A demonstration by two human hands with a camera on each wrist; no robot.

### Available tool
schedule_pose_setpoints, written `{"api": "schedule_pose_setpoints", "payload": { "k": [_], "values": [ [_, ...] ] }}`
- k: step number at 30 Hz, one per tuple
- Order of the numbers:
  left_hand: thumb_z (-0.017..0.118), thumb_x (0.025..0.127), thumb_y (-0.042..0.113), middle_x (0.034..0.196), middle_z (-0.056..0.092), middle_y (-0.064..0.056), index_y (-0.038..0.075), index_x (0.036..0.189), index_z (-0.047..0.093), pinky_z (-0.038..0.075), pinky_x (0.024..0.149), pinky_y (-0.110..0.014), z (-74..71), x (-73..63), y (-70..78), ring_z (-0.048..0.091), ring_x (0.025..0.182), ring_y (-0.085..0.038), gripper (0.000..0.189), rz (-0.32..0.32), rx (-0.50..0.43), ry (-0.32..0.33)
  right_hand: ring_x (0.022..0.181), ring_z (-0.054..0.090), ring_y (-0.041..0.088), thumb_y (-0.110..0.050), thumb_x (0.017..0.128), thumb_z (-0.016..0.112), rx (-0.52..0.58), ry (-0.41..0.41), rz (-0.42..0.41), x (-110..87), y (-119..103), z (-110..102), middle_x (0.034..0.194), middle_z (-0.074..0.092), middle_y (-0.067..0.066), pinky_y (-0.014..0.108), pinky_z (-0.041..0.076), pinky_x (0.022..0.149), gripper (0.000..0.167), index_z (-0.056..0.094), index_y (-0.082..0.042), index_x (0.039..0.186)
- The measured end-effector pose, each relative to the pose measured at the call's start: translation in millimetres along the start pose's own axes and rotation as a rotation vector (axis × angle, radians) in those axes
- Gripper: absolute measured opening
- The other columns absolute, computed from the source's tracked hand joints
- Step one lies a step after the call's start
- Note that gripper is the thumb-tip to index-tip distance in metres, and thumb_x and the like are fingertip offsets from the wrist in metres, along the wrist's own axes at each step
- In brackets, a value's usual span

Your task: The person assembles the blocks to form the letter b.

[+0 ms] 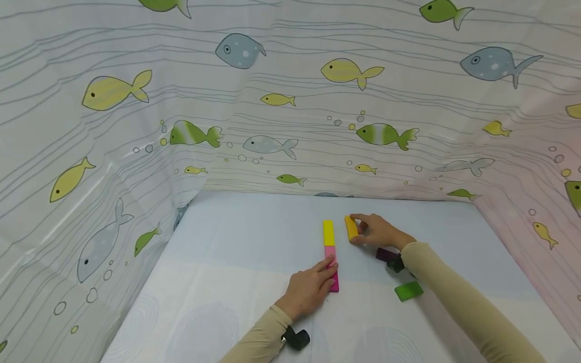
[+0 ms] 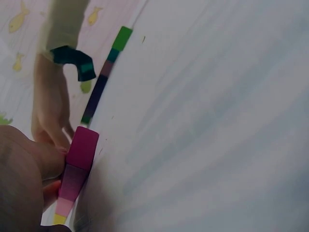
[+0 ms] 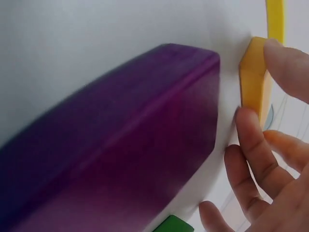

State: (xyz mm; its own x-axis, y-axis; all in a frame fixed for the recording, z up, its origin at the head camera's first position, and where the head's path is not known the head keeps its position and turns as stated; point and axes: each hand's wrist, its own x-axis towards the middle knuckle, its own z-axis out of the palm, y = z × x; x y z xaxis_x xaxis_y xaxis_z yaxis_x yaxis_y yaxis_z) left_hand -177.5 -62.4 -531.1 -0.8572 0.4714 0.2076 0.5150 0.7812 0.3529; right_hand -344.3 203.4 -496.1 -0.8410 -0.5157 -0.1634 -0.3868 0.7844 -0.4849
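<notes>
A straight row on the white table has a yellow block (image 1: pixel 329 233) at the far end, a pink block (image 1: pixel 330 250) in the middle and a magenta block (image 1: pixel 335 283) nearest. My left hand (image 1: pixel 307 290) rests its extended fingers on the pink and magenta blocks from the left, partly covering them. To the right of the yellow block, my right hand (image 1: pixel 375 231) pinches an orange-yellow block (image 1: pixel 351 229) by its ends between thumb and fingers. In the right wrist view this block (image 3: pixel 253 72) stands apart from the purple block (image 3: pixel 145 135) close to the camera.
Under the right wrist lies the dark purple block, with a green block (image 1: pixel 409 291) nearer on the table (image 1: pixel 236 282). A black wrist camera (image 1: pixel 297 339) sits below the left wrist. Fish-printed sheeting (image 1: pixel 281 126) encloses the table's back and sides.
</notes>
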Motion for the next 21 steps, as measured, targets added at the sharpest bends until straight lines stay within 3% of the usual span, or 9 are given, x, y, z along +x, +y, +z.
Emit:
{"api": "schedule_pose_setpoints", "payload": {
  "k": [4, 10, 21],
  "values": [
    [0.060, 0.107, 0.029, 0.159, 0.057, 0.004, 0.022, 0.146, 0.067, 0.056, 0.065, -0.027, -0.8, -0.7, 0.5, 0.078, 0.107, -0.027, 0.041, -0.001, -0.005, -0.001, 0.117, 0.060, 0.033, -0.046, 0.094, 0.080, -0.044, 0.059, -0.025, 4.0, 3.0, 3.7, 0.126, 0.068, 0.015, 0.058, 0.049, 0.109, 0.082, 0.049, -0.006, 0.158],
    [0.060, 0.107, 0.028, 0.159, 0.057, 0.004, 0.021, 0.147, 0.067, 0.056, 0.064, -0.027, -1.5, -1.9, 0.4, 0.078, 0.107, -0.026, 0.041, -0.005, -0.011, 0.002, 0.148, 0.042, 0.049, -0.049, 0.094, 0.079, -0.116, 0.133, -0.066, 13.8, 3.9, 7.8, 0.166, 0.043, 0.020, 0.068, 0.035, 0.119, 0.080, 0.053, -0.007, 0.157],
    [0.060, 0.107, 0.028, 0.159, 0.057, 0.005, 0.022, 0.146, 0.067, 0.055, 0.063, -0.026, -2.0, -1.9, 1.0, 0.079, 0.104, -0.025, 0.041, -0.002, -0.003, 0.004, 0.152, 0.042, 0.046, -0.047, 0.098, 0.075, -0.141, 0.110, -0.105, 34.7, -4.8, 7.3, 0.166, 0.043, 0.020, 0.061, 0.030, 0.125, 0.083, 0.045, 0.002, 0.158]
  ]
}}
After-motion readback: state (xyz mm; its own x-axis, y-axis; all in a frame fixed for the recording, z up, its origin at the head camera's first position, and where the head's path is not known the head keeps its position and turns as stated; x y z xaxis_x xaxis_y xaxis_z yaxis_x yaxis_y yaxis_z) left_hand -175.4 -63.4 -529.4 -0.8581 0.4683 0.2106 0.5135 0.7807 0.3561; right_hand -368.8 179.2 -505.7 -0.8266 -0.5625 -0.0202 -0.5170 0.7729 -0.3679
